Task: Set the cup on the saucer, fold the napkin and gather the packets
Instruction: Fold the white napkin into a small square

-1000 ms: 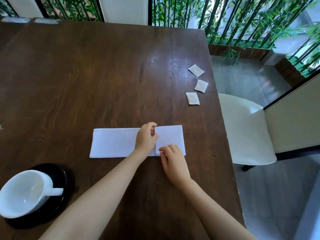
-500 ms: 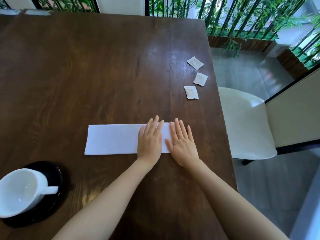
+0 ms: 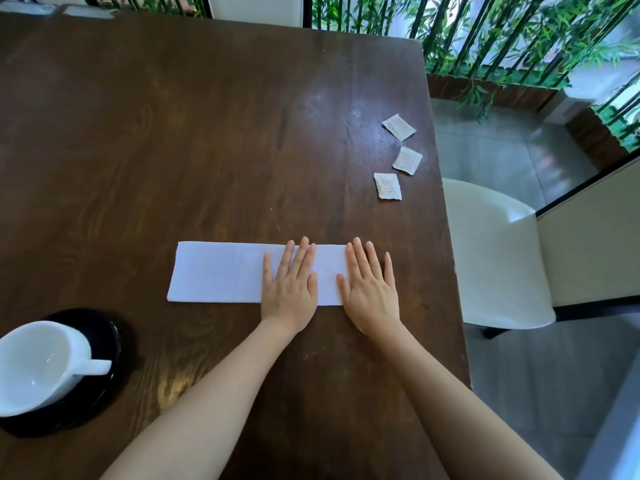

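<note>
A white napkin, folded into a long strip, lies flat on the dark wooden table. My left hand rests palm down on the strip's right half, fingers spread. My right hand lies flat over the strip's right end, also with fingers apart. A white cup stands on a black saucer at the near left, handle pointing right. Three small white packets lie apart near the table's right edge: one farthest, one in the middle, one nearest.
The table's right edge runs close to the packets and my right hand. A white chair seat stands beside it on a grey floor. Bamboo plants and a planter line the far right.
My fingers pinched the napkin's right part a second ago; both hands then went flat on it. Since then they have slid apart, the right one toward the strip's end.
</note>
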